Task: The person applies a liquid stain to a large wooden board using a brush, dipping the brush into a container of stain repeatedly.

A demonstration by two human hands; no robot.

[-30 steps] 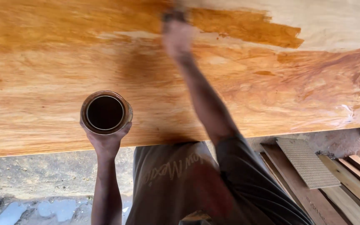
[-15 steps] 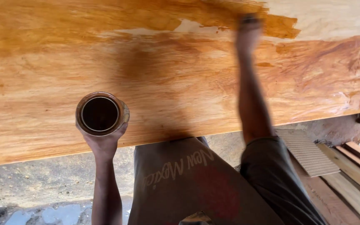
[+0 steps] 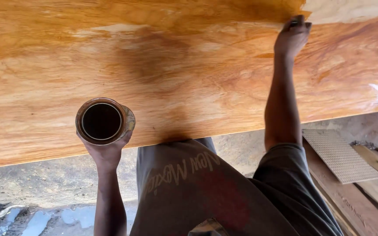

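Two hands engaged. Left hand (image 3: 106, 150) cups round tin (image 3: 103, 121) from below, upright, dark liquid inside (likely light, spill-prone; best gripped round wall, kept level). Right hand (image 3: 292, 37) clenched on small applicator, mostly hidden, pressed to wet glossy wooden slab (image 3: 189, 78) at far reach. Unfinished pale strip beyond right hand.

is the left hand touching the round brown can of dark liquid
Touching. The head view shows the left hand cupped under the round brown can, fingers wrapping its lower side with no gap, holding it just above the glossy orange-stained wooden slab.
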